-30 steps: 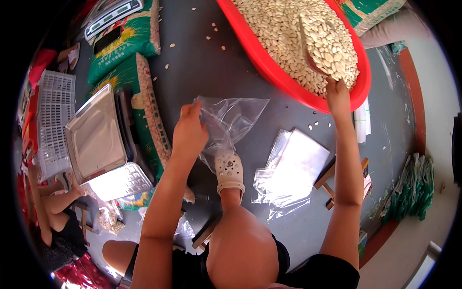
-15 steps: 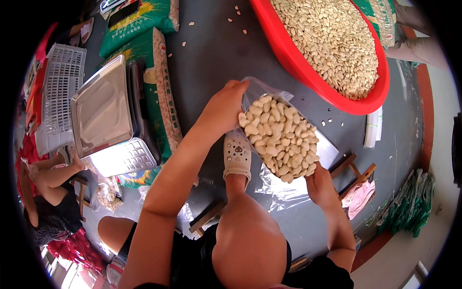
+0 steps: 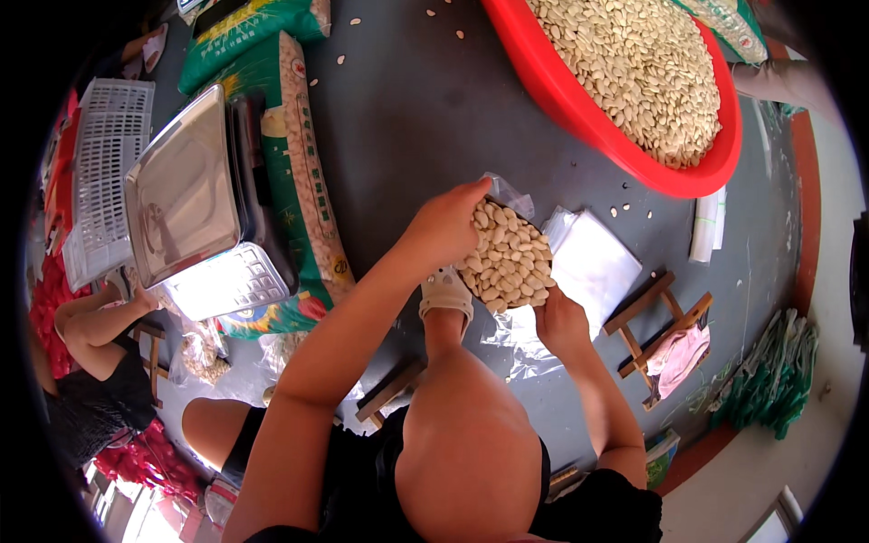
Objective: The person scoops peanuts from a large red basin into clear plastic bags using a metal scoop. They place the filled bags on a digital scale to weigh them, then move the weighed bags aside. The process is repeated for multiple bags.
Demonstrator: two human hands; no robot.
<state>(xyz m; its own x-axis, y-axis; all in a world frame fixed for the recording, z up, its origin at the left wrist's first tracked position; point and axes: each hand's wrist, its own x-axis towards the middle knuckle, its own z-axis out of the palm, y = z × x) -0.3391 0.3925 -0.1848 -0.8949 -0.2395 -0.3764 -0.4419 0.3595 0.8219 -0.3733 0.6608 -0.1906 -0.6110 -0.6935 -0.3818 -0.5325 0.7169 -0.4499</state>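
Grey floor (image 3: 389, 118), sprinkled with stray pale beans (image 3: 460, 34) left of the red tub (image 3: 543, 86). Between tub and person, a scoop (image 3: 551, 260) heaped with beans, held against a clear plastic bag (image 3: 512, 196). Left hand (image 3: 450, 226) with thumb and fingers pinching the bag's edge; right hand (image 3: 563, 323) curled at the scoop's near end, individual fingers impossible to tell. Flat clear bags (image 3: 597, 262) nearer than the tub; steel-topped scale (image 3: 186, 195) well left of it.
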